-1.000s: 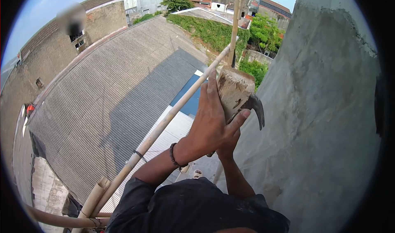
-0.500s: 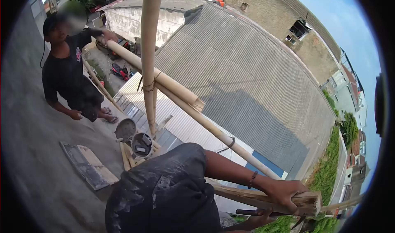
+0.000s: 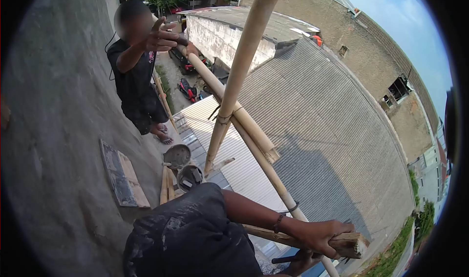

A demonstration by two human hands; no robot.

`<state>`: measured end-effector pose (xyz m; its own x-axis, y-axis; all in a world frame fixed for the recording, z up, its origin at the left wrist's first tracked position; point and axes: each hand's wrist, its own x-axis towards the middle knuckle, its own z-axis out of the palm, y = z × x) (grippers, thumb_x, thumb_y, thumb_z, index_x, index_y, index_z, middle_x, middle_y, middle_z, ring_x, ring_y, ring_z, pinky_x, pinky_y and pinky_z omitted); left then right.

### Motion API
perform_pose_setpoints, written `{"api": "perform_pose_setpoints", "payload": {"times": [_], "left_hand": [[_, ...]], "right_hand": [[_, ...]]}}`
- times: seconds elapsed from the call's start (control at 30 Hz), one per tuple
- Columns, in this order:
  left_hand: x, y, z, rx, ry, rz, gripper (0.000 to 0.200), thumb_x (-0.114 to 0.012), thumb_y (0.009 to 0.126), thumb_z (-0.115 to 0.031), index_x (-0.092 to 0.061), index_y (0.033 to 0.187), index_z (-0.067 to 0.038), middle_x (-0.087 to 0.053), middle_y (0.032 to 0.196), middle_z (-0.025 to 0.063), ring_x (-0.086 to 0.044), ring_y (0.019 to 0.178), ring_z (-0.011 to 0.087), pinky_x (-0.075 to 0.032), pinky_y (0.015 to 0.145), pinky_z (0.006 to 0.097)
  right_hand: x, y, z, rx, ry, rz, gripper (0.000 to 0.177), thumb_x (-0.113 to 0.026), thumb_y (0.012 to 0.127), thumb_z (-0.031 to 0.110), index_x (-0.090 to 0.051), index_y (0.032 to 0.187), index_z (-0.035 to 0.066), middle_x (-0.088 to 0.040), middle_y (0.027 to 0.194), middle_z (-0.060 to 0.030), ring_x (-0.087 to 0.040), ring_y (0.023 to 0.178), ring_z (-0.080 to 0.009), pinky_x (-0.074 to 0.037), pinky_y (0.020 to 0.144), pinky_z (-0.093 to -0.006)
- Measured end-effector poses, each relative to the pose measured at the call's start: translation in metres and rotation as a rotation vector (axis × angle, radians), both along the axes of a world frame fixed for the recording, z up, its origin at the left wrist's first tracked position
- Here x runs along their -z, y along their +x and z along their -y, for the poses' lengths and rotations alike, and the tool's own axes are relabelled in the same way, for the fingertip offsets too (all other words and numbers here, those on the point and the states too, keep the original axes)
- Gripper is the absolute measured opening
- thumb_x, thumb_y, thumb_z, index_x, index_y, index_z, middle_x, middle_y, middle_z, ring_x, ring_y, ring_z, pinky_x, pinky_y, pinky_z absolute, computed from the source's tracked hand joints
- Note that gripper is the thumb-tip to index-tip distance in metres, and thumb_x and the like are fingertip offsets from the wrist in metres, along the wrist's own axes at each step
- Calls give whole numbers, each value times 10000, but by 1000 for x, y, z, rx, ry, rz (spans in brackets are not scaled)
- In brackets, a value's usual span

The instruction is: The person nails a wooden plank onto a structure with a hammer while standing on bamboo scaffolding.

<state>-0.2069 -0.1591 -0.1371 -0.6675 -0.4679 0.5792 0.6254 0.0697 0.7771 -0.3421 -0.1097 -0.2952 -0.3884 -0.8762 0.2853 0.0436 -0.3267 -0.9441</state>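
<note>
My left hand (image 3: 322, 234), with a bracelet at the wrist, is wrapped over the end of a rough wooden beam (image 3: 351, 245). The beam runs back behind my arm and dark, dust-marked sleeve (image 3: 190, 223). Just beneath, my right hand (image 3: 305, 263) is closed on a dark rod-like tool (image 3: 282, 260); its far end is hidden by my fingers and the beam. Both hands are close together near the lower right, above the drop beside the scaffold.
A co-worker (image 3: 134, 76) stands at the wall (image 3: 63, 106), one hand raised. Bamboo poles (image 3: 239, 71) cross between us and the corrugated roof (image 3: 332, 115) below. A bucket (image 3: 189, 177), a round container (image 3: 177, 155) and a stained board (image 3: 119, 174) are nearby.
My view has swung left, so the scene sits further right. The co-worker's lowered hand has come up with a finger extended. Both my hands keep their grip near the beam's end.
</note>
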Motion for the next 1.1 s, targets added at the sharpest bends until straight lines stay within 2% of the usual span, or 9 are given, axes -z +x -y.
{"api": "perform_pose_setpoints", "payload": {"times": [0.2,0.3,0.33,0.43,0.5,0.57,0.73,0.9,1.1], "left_hand": [[20,9,11,-52,-73,146,549,-751,775,-141,-456,1219,-12,-561,1156,132,-565,1089,222,-447,930,357],[35,6,6,-133,-144,154,567,-802,748,-85,-460,1197,-22,-527,1210,175,-559,1127,266,-460,934,354],[41,4,4,-158,-186,151,606,-804,732,-43,-440,1215,-13,-522,1201,165,-567,1110,260,-470,923,343],[45,5,-8,-153,-191,238,642,-776,723,-22,-420,1256,14,-535,1136,147,-572,1063,243,-470,916,349],[46,-4,-12,-13,-117,286,639,-764,716,-17,-434,1262,28,-533,1122,139,-570,1050,242,-468,910,351],[49,-8,-12,-249,-530,294,607,-744,708,-29,-482,1250,51,-525,1108,117,-566,1016,233,-465,885,343],[56,-19,-13,-177,-444,284,585,-739,704,-38,-514,1234,61,-516,1075,94,-564,955,208,-463,848,321],[64,-23,-14,-92,-327,286,534,-751,696,-37,-539,1178,49,-548,1021,173,-574,922,331,-481,799,416],[73,-30,-17,19,-224,277,466,-752,701,-37,-558,1117,43,-547,1020,166,-576,914,321,-477,796,407]], "right_hand": [[-11,-1,-34,233,-83,11,693,-799,749,450,-469,1119,-34,-523,705,-21,-463,480,-43,-332,381,-198],[-30,1,-60,182,179,152,753,-696,775,640,-502,1121,1,-538,690,17,-463,451,-44,-336,363,-212],[-50,8,-65,241,183,119,502,-550,939,522,-540,1040,31,-530,674,28,-424,468,-19,-346,431,-197],[-49,1,-86,323,303,107,406,-373,1034,439,-504,930,68,-456,598,36,-393,458,-31,-314,434,-199],[-52,-1,-103,394,284,68,387,-364,1044,405,-522,1003,53,-445,613,38,-385,493,-38,-320,451,-208],[-57,0,-116,446,270,46,395,-358,1046,399,-530,1056,44,-447,628,35,-378,501,-40,-319,449,-212],[-72,24,-139,634,227,118,349,-413,1044,280,-433,1300,44,-480,766,-10,-373,514,-47,-327,446,-218],[-37,16,-163,544,210,312,100,-448,986,86,-481,1068,39,-519,788,-38,-451,470,-87,-395,426,-228],[-53,17,-184,504,188,224,198,-444,952,147,-503,1068,-2,-654,888,-149,-651,633,-192,-502,578,-284]]}}
